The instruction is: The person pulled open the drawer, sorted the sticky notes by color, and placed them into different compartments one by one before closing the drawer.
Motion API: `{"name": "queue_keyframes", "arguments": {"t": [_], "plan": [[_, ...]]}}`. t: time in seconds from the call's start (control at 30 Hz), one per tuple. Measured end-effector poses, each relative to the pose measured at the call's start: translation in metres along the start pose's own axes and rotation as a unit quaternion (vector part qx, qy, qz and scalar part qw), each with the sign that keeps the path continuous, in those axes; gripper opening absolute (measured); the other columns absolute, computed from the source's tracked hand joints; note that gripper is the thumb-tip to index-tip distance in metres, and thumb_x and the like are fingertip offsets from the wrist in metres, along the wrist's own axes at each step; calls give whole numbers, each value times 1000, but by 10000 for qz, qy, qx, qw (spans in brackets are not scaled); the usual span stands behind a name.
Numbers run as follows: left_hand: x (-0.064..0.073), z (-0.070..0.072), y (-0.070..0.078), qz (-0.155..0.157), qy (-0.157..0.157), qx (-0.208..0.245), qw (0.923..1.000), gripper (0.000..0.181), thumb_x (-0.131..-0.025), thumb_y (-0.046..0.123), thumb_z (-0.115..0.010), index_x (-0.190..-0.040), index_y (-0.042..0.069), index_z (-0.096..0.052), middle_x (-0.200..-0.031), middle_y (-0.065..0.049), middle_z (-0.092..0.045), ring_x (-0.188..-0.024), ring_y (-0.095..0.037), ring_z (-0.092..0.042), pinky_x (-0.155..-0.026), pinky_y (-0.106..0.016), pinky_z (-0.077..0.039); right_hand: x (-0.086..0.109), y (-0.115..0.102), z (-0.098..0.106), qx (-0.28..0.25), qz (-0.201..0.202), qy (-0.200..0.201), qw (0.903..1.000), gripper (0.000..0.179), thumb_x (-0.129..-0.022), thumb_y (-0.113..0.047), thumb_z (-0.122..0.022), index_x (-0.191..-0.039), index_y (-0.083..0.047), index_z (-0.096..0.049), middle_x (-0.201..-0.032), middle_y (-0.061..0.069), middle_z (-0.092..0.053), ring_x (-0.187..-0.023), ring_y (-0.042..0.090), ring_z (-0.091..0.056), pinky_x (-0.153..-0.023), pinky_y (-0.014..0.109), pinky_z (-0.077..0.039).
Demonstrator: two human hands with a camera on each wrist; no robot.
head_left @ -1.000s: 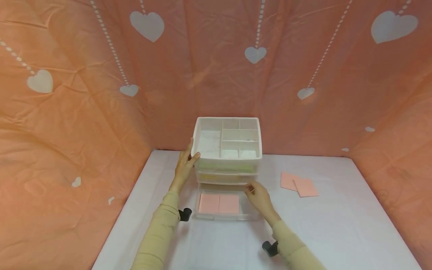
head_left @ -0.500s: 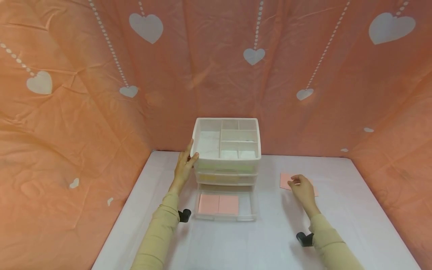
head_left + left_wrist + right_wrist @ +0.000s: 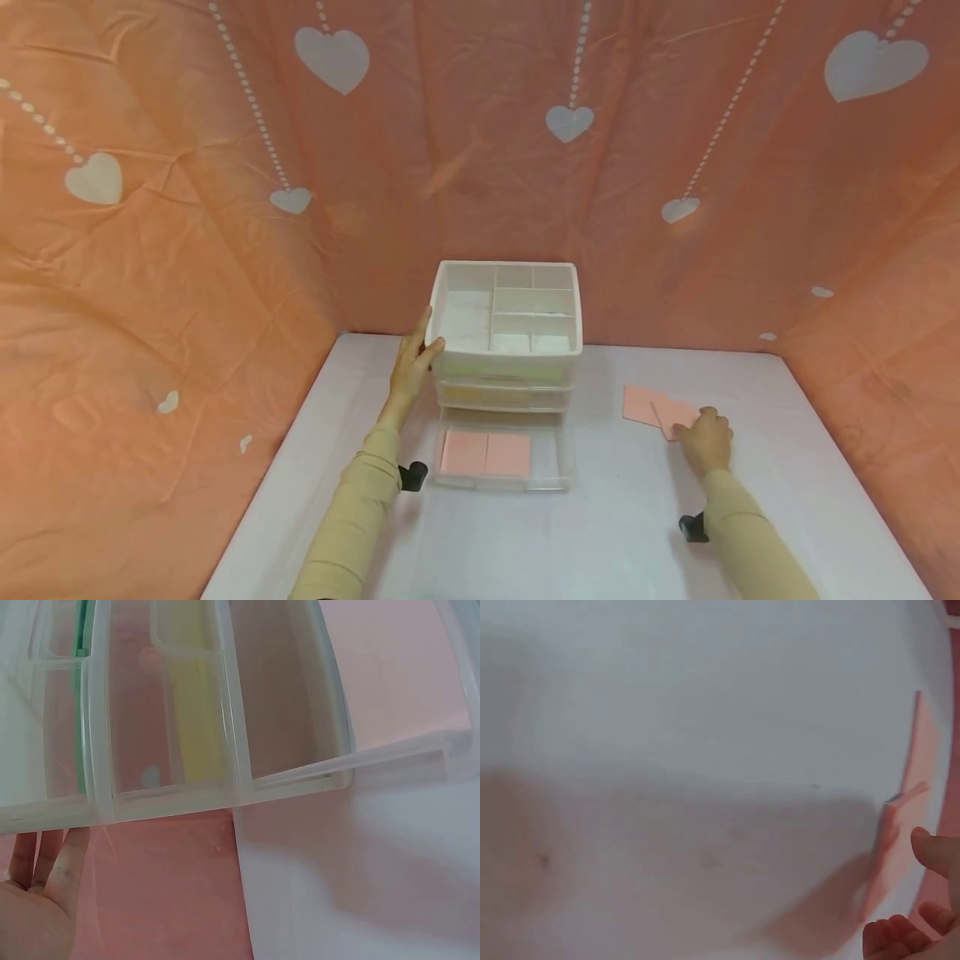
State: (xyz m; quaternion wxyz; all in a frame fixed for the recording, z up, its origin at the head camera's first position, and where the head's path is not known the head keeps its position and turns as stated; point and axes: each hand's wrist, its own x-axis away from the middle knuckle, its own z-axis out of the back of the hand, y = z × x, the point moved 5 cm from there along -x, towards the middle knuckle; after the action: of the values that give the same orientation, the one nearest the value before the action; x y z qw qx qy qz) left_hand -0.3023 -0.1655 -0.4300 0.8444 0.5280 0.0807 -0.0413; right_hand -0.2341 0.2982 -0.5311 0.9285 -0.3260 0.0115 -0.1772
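Note:
A white plastic drawer unit (image 3: 504,354) stands at the back of the table, its bottom drawer (image 3: 551,483) pulled out. Two pink sticky note pads (image 3: 486,454) lie side by side in that drawer. My left hand (image 3: 408,367) rests against the unit's left side, fingers straight along the wall and thumb at the top front corner. To the right, one pink pad (image 3: 640,403) is partly overlapped by another pink pad (image 3: 670,414). Over the overlapping pad's right part is my right hand (image 3: 707,442), thumb and fingers apart; the right wrist view shows loosely bent fingers (image 3: 896,934) beside it.
The unit's top tray (image 3: 465,321) is divided into several compartments. Green shows through the upper drawer (image 3: 502,369) and yellow through the middle drawer (image 3: 196,712); both are closed. An orange cloth with white hearts (image 3: 480,167) hangs behind and beside the white table (image 3: 600,542).
My right hand has moved right, from above the pulled-out drawer to the two loose pads, and lowered over the nearer one. My left hand stays on the unit.

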Motion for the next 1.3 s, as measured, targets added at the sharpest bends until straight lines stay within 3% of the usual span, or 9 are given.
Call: {"name": "queue_keyframes", "arguments": {"t": [0.23,0.37,0.5,0.57,0.73,0.9,1.07,1.2,1.3], "plan": [[0,0,0,176,-83,-29,9998,59,-94,41,-47,-146,43,-20,-105,-9,-40,-83,-20,-41,-69,-30,-34,2,14,-9,483,-142,54,9987,57,-88,-24,-55,-112,25,-39,-108,44,-40,-98,54,-36,-79,57,-35],[0,-1,0,183,-221,215,9994,59,-94,41,-48,-146,44,-19,-140,-11,-36,-113,-27,-42,-86,-39,-39,1,17,-10,496,-177,154,9985,55,-86,-26,-56,-105,24,-42,-102,43,-41,-94,54,-37,-75,57,-36],[1,-2,0,82,-342,553,9979,60,-95,39,-48,-147,41,-18,-156,2,-18,-140,-27,-24,-106,-51,-29,0,21,-11,428,-309,221,9984,55,-84,-25,-59,-101,25,-44,-98,43,-42,-93,55,-39,-74,55,-34],[1,-1,0,70,-312,576,9978,60,-95,40,-48,-147,41,-18,-156,6,-16,-143,-26,-19,-109,-53,-25,-1,22,-11,275,-389,258,9985,59,-83,-25,-60,-106,27,-43,-102,45,-40,-96,55,-38,-76,55,-35],[1,0,-1,79,-251,378,9989,60,-94,41,-47,-147,42,-17,-156,4,-18,-138,-29,-28,-103,-55,-29,-3,23,-11,-480,-482,382,9970,64,-83,-18,-61,-123,24,-34,-115,44,-30,-99,51,-37,-84,57,-36],[0,-1,0,40,-275,279,9992,61,-95,42,-46,-148,39,-17,-156,0,-20,-128,-29,-35,-100,-55,-30,-2,28,-8,-812,-342,681,9938,46,-90,-11,-49,-129,10,-37,-119,42,-40,-105,53,-42,-89,58,-35],[2,0,0,111,-232,132,9996,60,-94,43,-45,-147,42,-16,-154,-3,-24,-122,-30,-39,-99,-58,-28,0,31,0,-1011,-128,1045,9893,37,-94,-14,-47,-127,0,-50,-104,31,-59,-77,28,-58,-67,35,-44],[3,0,0,87,-228,70,9997,60,-94,44,-44,-146,44,-16,-155,-2,-23,-129,-31,-36,-102,-60,-26,4,29,5,-1465,-97,987,9842,34,-93,-17,-53,-124,-2,-53,-93,19,-65,-62,-2,-52,-57,16,-43],[3,0,-1,73,-212,33,9997,59,-94,44,-44,-146,46,-16,-155,-2,-23,-135,-32,-32,-105,-61,-24,8,28,9,-1879,-180,913,9778,32,-92,-18,-57,-120,-2,-53,-84,3,-66,-61,-9,-52,-57,12,-45]]}}
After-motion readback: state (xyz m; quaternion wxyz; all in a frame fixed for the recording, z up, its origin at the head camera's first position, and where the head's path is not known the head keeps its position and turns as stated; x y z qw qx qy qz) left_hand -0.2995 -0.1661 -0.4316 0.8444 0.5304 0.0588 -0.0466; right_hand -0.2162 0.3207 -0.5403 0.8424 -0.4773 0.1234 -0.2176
